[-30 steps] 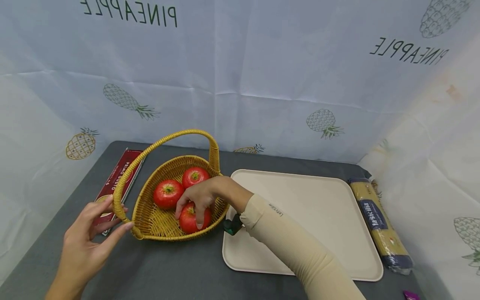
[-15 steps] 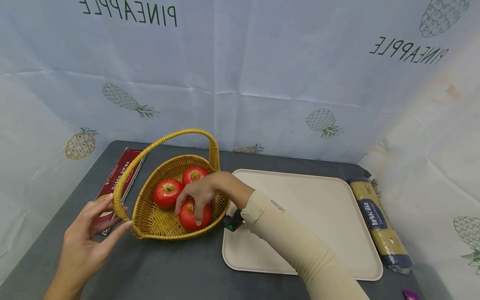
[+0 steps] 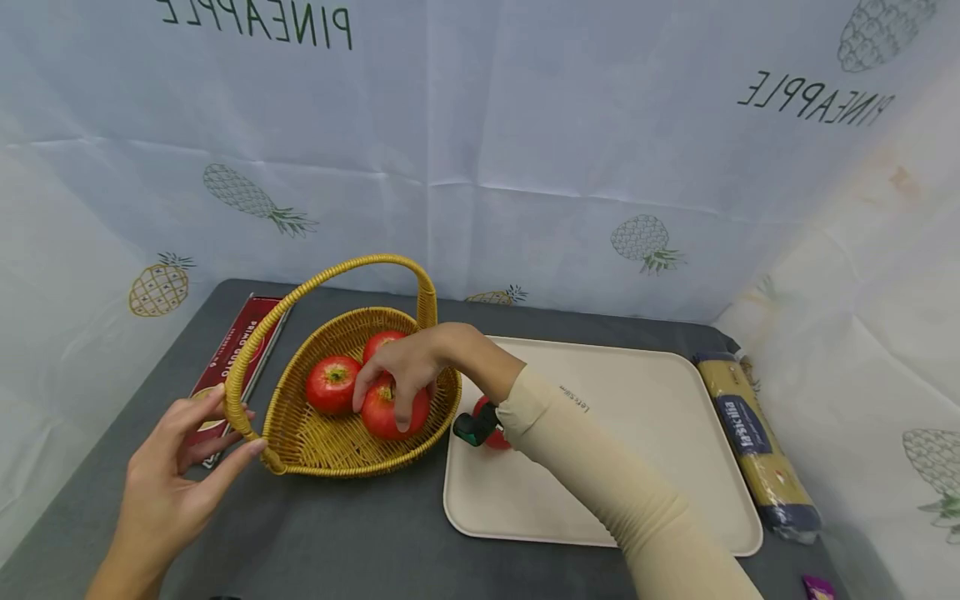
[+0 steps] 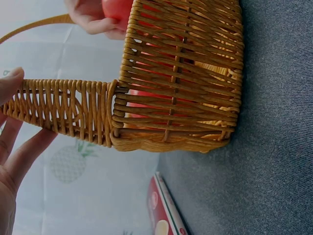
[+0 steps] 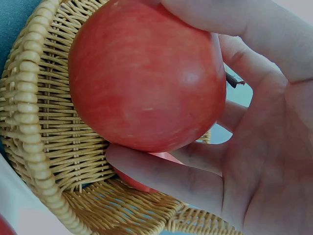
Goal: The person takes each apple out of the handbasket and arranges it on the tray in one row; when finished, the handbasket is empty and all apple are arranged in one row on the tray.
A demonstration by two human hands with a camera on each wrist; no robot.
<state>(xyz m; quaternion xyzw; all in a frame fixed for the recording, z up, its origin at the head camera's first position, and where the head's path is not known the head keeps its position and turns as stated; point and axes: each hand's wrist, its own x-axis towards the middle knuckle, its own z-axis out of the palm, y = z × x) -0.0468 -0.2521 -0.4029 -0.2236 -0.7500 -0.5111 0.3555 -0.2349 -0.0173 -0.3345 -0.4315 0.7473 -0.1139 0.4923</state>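
My left hand holds the yellow wicker basket by the lower left end of its arched handle, thumb on one side and fingers on the other. My right hand grips a red apple from above, at the basket's right side. In the left wrist view this apple shows at the level of the basket's rim. Two more red apples lie inside: one apple on the left, and another apple at the back, partly hidden by my right hand.
A beige tray lies right of the basket. On it, a red round thing is mostly hidden by my wrist and its dark device. A red box lies behind the handle; a pasta bag lies at the far right.
My right hand has raised the gripped apple slightly and shifted a little right. The red thing on the tray has come into sight under my wrist. My left hand stays on the handle.
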